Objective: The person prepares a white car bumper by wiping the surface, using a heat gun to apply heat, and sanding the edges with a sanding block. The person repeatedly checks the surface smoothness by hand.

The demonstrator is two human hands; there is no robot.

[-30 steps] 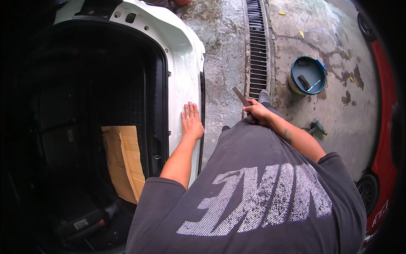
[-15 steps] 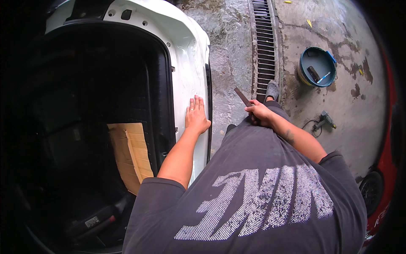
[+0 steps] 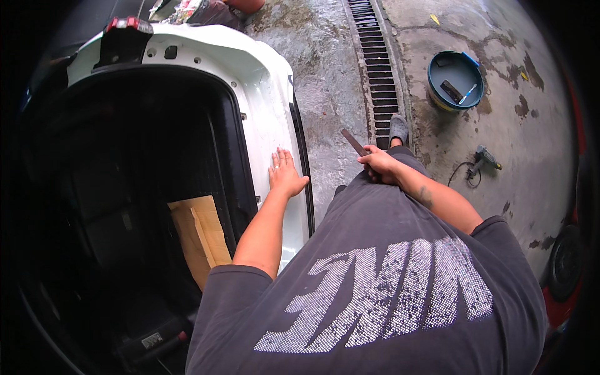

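My left hand (image 3: pixel 287 173) lies flat on the white painted sill (image 3: pixel 267 119) of a car's open trunk, fingers stretched out and the thumb apart, with a ring on one finger. In front of my body, my right hand (image 3: pixel 379 164) is closed round one end of a flat, dark brown bar (image 3: pixel 354 142). The bar's free end points away and to the left, clear of the car. What kind of tool it is does not show plainly.
Inside the dark trunk rests a folded piece of cardboard (image 3: pixel 201 236). A bucket of water (image 3: pixel 455 81) with a dark block and a toothbrush stands at right. Nearer lies a corded power tool (image 3: pixel 484 164). A drain grate (image 3: pixel 380 78) crosses the floor; a red car (image 3: pixel 560 306) edges the right.
The view has shifted, bringing a red tail light and items beyond the trunk into sight. My left hand stays on the sill, and my right hand keeps hold of the brown bar.
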